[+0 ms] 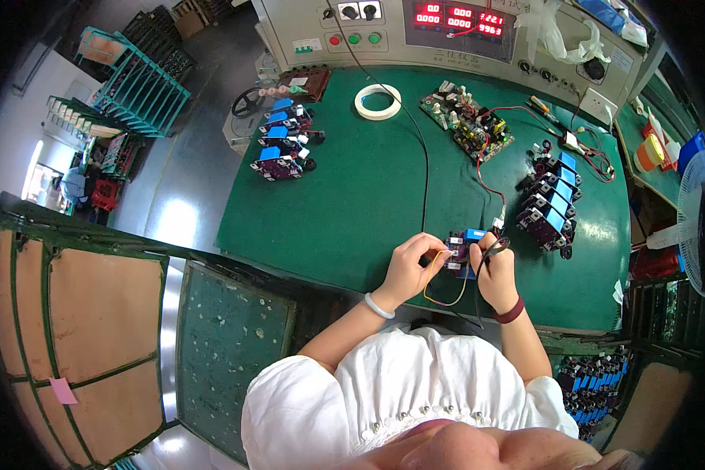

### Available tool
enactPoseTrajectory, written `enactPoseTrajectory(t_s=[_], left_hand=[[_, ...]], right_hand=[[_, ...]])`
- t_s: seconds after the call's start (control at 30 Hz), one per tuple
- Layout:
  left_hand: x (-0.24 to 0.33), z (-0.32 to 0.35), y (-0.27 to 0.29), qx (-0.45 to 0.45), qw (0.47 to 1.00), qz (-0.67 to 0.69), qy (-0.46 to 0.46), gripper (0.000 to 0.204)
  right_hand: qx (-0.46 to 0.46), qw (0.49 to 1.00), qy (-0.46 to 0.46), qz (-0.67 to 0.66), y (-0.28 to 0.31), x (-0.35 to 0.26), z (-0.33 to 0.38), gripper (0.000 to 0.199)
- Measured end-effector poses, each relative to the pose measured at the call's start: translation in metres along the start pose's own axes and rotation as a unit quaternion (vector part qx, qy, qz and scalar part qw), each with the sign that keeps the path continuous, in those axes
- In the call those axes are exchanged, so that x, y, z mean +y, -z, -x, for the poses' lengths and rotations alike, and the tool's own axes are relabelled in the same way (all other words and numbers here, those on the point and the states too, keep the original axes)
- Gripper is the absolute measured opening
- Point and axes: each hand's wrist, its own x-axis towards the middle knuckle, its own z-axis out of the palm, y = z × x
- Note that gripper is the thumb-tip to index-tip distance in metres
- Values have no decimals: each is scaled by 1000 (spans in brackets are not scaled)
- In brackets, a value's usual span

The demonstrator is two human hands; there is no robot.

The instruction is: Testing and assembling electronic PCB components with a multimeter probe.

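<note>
A small dark circuit board (453,261) with a blue block-shaped part (475,234) lies near the table's front edge, between my hands. On its left side, my left hand (411,270) is closed in a pinch on the end of a thin yellow wire (426,291), close to the board's white terminals. The wire loops down below the board and back up toward the right. My right hand (496,276) is closed at the board's right side, with a black cable (484,257) running through its fingers. A white connector (498,223) on a red and black lead sits just above it.
Several similar boards with blue parts (558,200) stand in a row at right, others (280,141) at left. A larger populated board (470,121), a tape roll (377,102) and a soldering-iron-like tool (544,108) lie farther back. A test panel (462,35) lines the table's rear.
</note>
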Motion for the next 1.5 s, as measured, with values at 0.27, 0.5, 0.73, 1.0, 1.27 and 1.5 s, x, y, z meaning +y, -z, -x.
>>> enactPoseTrajectory(t_s=[0.27, 0.5, 0.73, 1.0, 1.27, 1.5], left_hand=[[-1, 4, 1, -4, 1000, -7, 12, 12], [6, 3, 2, 26, 999, -18, -10, 13], [30, 10, 39, -269, 958, 99, 17, 19], [24, -64, -17, -114, 992, 21, 58, 21], [-11, -120, -79, -151, 970, 82, 172, 42], [-18, -122, -83, -95, 958, 159, 218, 38]], right_hand=[[-5, 1000, 4, -6, 0, 1, 2, 13], [76, 995, -17, -62, -4, 6, 18, 17], [199, 975, 32, -90, 48, 5, 37, 32], [153, 984, 11, 86, 38, 10, 23, 15], [127, 963, -43, 236, 22, 12, 13, 26], [101, 974, -4, 202, 21, 20, 5, 18]])
